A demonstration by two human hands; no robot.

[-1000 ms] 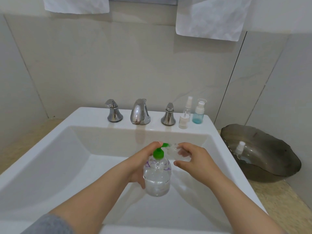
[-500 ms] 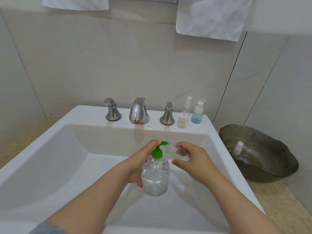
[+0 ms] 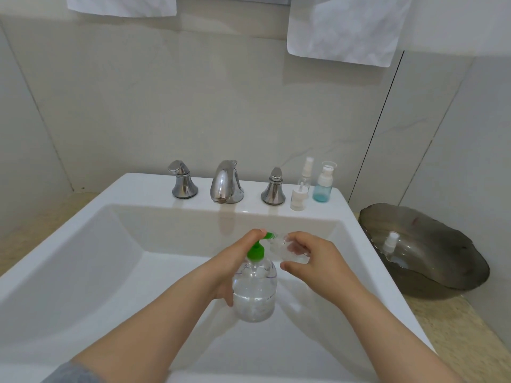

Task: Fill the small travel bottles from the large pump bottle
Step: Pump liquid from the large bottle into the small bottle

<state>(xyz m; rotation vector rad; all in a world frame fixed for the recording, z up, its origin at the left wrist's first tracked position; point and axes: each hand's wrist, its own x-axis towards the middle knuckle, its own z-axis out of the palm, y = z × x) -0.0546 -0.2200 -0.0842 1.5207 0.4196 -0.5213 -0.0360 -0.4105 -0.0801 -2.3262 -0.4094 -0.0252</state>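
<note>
Now, left grip (image 3: 231,265): grasps pump bottle (image 3: 255,295), finger on pump head (image 3: 267,235).
Right grip (image 3: 313,259): holds clear travel bottle (image 3: 287,248) at that head.
Risk: mouth misaligned; liquid spills into sink (image 3: 83,258).

Relative to the faucet spout (image 3: 226,182) (quantity 1): 1 large pump bottle (image 3: 254,294) in front, 2 handles flanking it, left handle (image 3: 182,181) and right handle (image 3: 273,187), and 2 towels above, left towel (image 3: 121,5) and right towel (image 3: 343,29). Small travel bottles total 4: clear bottle (image 3: 287,248) in front, spray bottle (image 3: 306,172) and blue bottle (image 3: 322,187) to the right, capped bottle (image 3: 389,241) in the 1 dark bowl (image 3: 442,272) farther right. One white-capped item (image 3: 298,199) beside the spray bottle cannot be classed.
</note>
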